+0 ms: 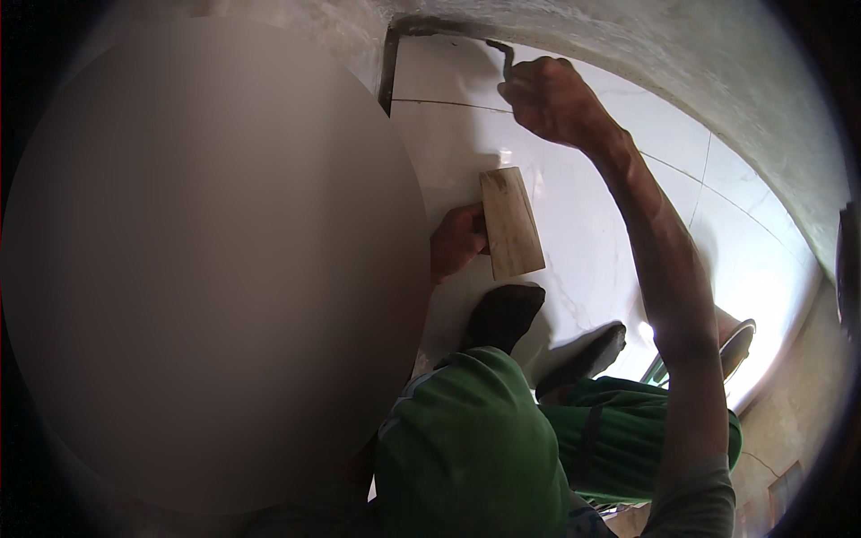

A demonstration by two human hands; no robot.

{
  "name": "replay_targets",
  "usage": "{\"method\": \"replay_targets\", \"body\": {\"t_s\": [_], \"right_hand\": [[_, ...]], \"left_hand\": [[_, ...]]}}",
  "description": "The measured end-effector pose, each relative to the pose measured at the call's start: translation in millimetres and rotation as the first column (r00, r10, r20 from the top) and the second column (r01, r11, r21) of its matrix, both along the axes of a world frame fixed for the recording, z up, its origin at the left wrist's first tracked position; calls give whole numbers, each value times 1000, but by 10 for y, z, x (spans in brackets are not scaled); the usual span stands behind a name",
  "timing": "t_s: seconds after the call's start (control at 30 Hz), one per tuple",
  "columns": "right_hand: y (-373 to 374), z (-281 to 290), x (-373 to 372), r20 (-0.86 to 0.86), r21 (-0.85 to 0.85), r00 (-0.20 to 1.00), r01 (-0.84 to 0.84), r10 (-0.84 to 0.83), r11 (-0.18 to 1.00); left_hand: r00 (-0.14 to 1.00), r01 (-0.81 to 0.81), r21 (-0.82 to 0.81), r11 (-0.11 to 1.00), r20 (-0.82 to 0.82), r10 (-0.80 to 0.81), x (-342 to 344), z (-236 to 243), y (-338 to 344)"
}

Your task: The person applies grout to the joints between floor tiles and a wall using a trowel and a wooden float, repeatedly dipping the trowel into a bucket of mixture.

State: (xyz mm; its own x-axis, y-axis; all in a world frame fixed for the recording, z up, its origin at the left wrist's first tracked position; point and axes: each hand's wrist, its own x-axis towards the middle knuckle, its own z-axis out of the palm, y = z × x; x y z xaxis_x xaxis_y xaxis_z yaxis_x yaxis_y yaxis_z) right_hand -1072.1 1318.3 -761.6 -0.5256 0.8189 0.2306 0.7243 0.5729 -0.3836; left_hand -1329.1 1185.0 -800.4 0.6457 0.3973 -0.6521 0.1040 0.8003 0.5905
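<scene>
Wooden float (511, 222) gripped in left hand (456, 240); right hand (554, 97), farther up the tiles, clenches a metal tool (504, 54).

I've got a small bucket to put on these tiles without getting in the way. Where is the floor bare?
Bare tile lies between the wooden block in the left hand and the right forearm, and right of that arm toward the wall. Crowded: the corner by the right hand and metal tool, and around the shoes.

Your right arm stretches up and forward, nearly straight, its right hand (553, 97) closed in a fist with knuckles toward you. Your left hand (456, 240) sits lower, fingers curled shut, wrist hidden.
</scene>
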Motion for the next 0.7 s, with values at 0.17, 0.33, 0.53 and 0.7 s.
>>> {"method": "replay_targets", "body": {"t_s": [0.17, 0.33, 0.53, 0.7], "right_hand": [[202, -204, -276, 224, -336, 953, 273, -205, 901], [363, -333, -284, 140, -256, 977, 191, -159, 947], [175, -67, -227, 136, 72, 989, -61, 51, 996], [292, -429, -24, 23, -30, 999, 40, -40, 999]], "left_hand": [[1000, -7, 31, 999, 16, 6, -4, -88, -37], [1000, 20, 2, 1000, -4, -20, -19, -60, -20], [1000, 21, 16, 1000, 2, -21, -19, -63, -31], [1000, 8, -24, 1000, -10, -8, 7, -84, -29]]}}
